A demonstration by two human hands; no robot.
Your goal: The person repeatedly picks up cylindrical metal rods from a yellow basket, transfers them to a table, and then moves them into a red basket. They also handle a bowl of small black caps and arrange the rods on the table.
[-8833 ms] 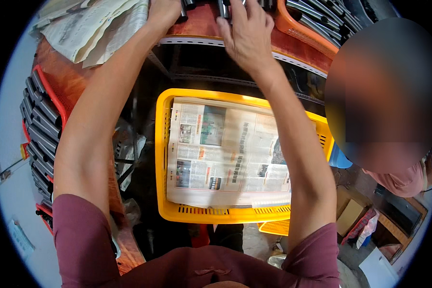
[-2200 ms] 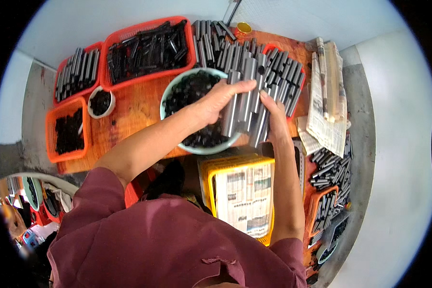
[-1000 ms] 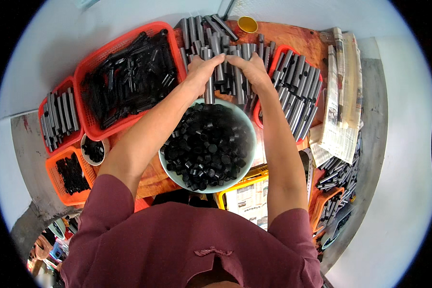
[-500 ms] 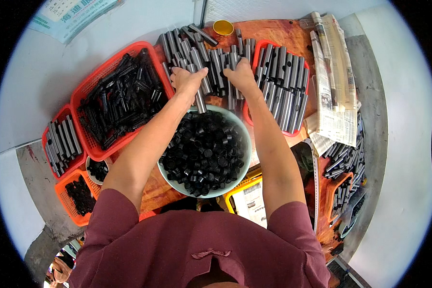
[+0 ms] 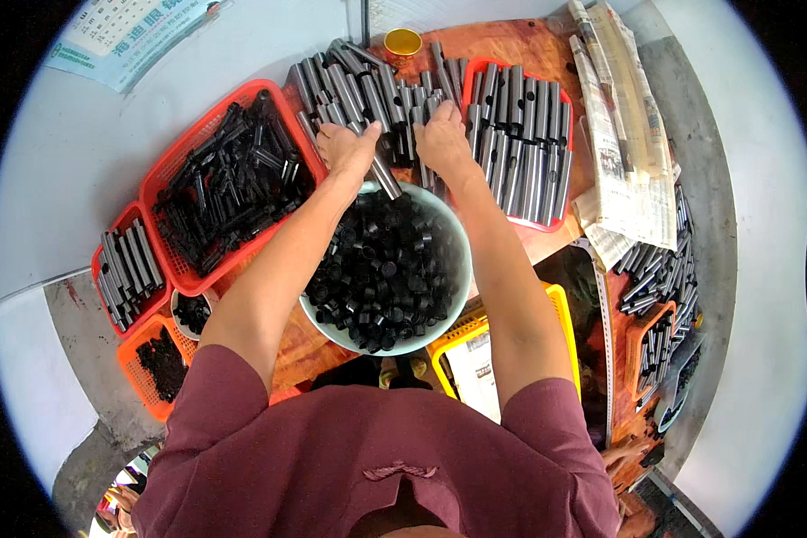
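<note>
Grey tubes piled just beyond the pale green basin, both hands at them.
On the basin's far side, the left hand bends its fingers against the tubes, one tube slanting out below it over the basin's edge; the right hand curls its fingers onto tubes beside it, though I cannot tell whether either grasp is closed. Black caps fill the basin; left of it sits a large red basket of black pieces, and beyond it to the right, a smaller tube-filled red basket.
</note>
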